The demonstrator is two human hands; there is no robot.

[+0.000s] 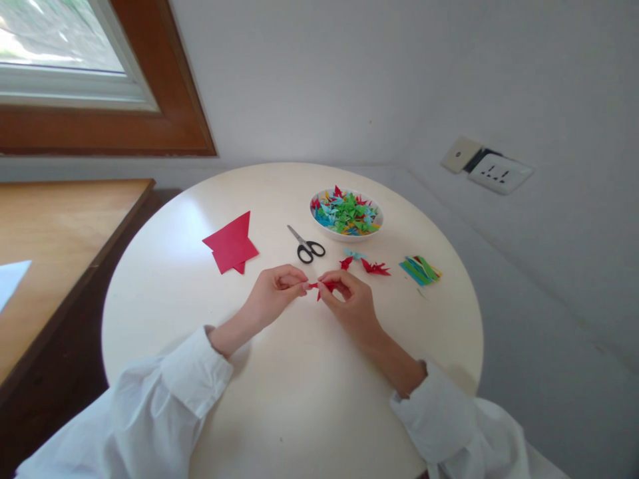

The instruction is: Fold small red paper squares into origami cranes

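Between both hands, above the middle of the table, is a small red origami crane [319, 295], partly hidden by fingers. My left hand [273, 295] pinches its left end between thumb and forefinger. On the other side, my right hand [353, 305] grips its body with thumb and fingertips. Just beyond the right hand lie red folded cranes [375, 267] and a light blue one [355, 254]. Black-handled scissors [306, 247] rest past the hands with their blades pointing away to the left.
A white bowl [327, 232] heaped with colourful folded cranes stands at the back of the round white table [164, 293]. Red paper sheets [231, 245] lie at left, coloured paper strips [421, 271] at right. A wooden desk [64, 219] is at far left; wall sockets [500, 174] at right.
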